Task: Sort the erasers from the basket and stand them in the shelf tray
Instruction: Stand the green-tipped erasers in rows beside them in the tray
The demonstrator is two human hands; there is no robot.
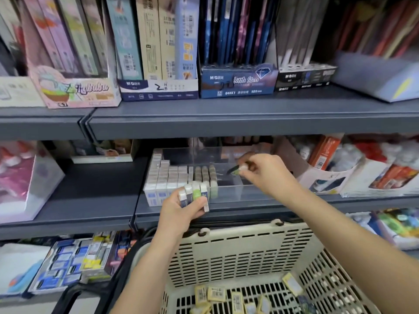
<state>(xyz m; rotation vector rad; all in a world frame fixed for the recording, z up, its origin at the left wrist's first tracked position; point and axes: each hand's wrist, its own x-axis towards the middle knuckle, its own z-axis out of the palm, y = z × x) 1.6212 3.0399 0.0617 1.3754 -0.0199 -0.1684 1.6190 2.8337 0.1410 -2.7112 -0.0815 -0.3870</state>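
Note:
A clear plastic shelf tray (229, 193) sits on the middle shelf, its left part filled with upright white erasers (166, 175) in rows. My left hand (181, 211) is in front of the tray and grips a bunch of erasers (196, 193), white ones and a green one. My right hand (265, 175) reaches into the tray's right part and pinches one dark-sleeved eraser (237, 169) at its fingertips. Below, the cream slotted basket (244, 248) holds several loose yellowish erasers (216, 293) on its floor.
The grey shelf above (226, 114) carries boxed pencil sets. Opened cardboard boxes of goods (353, 175) stand right of the tray, a pink pack (25, 177) at the left. Stationery packs (74, 264) lie on the lower shelf beside the basket.

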